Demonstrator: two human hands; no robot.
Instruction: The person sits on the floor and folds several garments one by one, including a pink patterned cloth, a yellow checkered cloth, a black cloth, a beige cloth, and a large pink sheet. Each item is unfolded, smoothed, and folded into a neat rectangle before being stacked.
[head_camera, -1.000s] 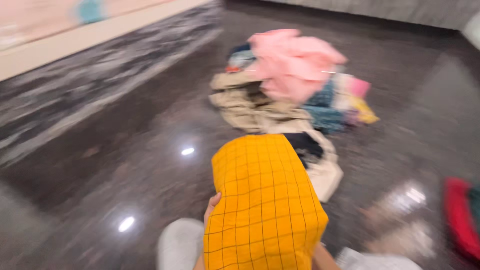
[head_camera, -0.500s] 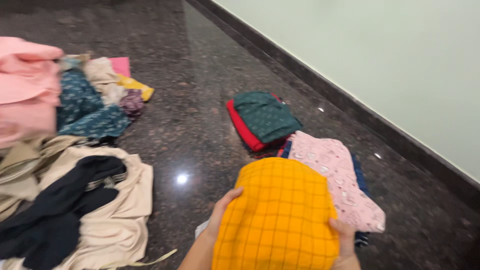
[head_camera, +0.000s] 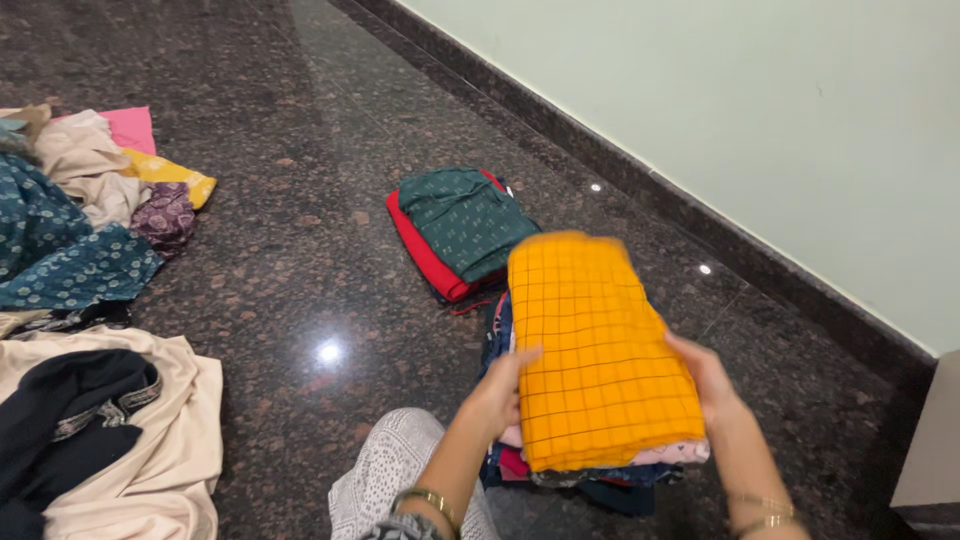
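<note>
Both hands, left hand (head_camera: 497, 385) at nine o'clock and right hand (head_camera: 707, 378) at three, are gripping the folded yellow checked cloth (head_camera: 597, 345), seemingly resting on the folded pile (head_camera: 560, 470).

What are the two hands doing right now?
Left hand: closed on the left edge of the folded yellow checked cloth.
Right hand: gripping the cloth's right edge.

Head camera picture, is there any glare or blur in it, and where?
In the head view, ceiling lights glare as small bright spots on the polished dark stone floor, the strongest beside the knee; the top edge of the folded yellow checked cloth is smeared by motion blur, and the left hand and right hand gripping its sides look slightly soft; the green folded garment stays fairly sharp.
</note>
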